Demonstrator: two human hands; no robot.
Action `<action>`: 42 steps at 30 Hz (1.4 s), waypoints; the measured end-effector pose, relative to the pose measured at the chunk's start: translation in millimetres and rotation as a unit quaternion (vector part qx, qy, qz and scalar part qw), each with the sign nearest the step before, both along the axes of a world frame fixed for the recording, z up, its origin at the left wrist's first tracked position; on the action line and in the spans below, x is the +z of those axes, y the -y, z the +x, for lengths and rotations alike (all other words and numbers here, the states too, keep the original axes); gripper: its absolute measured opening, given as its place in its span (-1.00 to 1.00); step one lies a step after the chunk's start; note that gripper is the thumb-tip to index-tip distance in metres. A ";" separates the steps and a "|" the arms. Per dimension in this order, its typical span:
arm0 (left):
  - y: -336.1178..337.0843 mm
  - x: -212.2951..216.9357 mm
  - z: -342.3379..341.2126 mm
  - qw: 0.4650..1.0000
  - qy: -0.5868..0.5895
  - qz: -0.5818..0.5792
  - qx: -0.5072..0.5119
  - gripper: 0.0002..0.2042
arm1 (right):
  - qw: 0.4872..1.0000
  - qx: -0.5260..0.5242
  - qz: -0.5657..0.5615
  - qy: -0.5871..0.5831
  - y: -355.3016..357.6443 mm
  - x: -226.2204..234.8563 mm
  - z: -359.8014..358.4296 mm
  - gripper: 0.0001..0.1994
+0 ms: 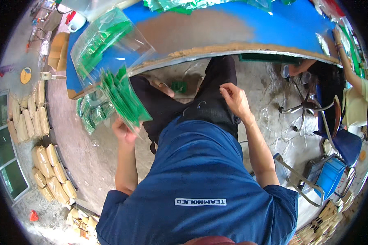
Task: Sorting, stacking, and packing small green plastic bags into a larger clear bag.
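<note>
My left hand (pixel 126 130), at the left beside my leg, is closed round the lower end of a fanned bundle of green plastic packets (pixel 124 98). The bundle leans up toward the table edge and overlaps a large clear plastic bag (pixel 141 43), which has more green packets (pixel 104 38) inside. Over my right thigh, my right hand (pixel 235 98) is raised with its fingers curled in toward the thumb. Nothing shows between those fingers. More green packets in clear plastic (pixel 95 112) hang below the table edge, just left of the bundle.
The blue table (pixel 282 28) has a worn brown patch and a ragged front edge. A red and white mug (pixel 75 20) stands at its far left. Another person's arm (pixel 349 69) reaches in at the right, near a chair base (pixel 304 107) and a blue crate (pixel 331 173). Brown packages (pixel 51 163) lie left.
</note>
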State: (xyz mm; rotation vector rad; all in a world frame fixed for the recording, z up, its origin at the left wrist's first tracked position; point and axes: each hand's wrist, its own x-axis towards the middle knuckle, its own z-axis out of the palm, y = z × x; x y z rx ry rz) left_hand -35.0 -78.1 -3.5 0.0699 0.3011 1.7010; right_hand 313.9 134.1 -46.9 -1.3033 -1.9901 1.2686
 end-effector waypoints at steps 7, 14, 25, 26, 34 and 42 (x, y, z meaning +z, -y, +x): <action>-28.1 4.5 -6.7 0.999 -0.004 -0.040 0.007 -0.58 | 0.999 -0.048 0.004 0.007 7.2 1.2 15.8 -0.80; -34.5 18.7 19.5 0.997 -0.044 -0.040 -0.047 -0.62 | 0.996 -0.092 0.018 -0.001 21.3 -4.8 47.4 -0.80; -2.9 53.8 27.4 0.995 -0.074 0.062 0.022 -0.65 | 0.987 -0.152 0.043 -0.037 33.1 0.3 76.2 -0.80; -0.9 53.1 25.8 0.995 -0.061 0.085 0.008 -0.65 | 0.989 -0.134 0.043 -0.040 32.7 3.1 70.2 -0.80; -25.9 65.1 -6.2 0.988 -0.130 0.023 0.083 -0.65 | 0.997 0.053 0.048 -0.033 -13.3 11.6 -22.6 -0.77; -139.4 45.8 -39.3 0.854 -0.433 -0.151 0.246 -0.59 | 0.759 0.430 0.420 0.249 -125.2 -153.4 -118.7 -0.75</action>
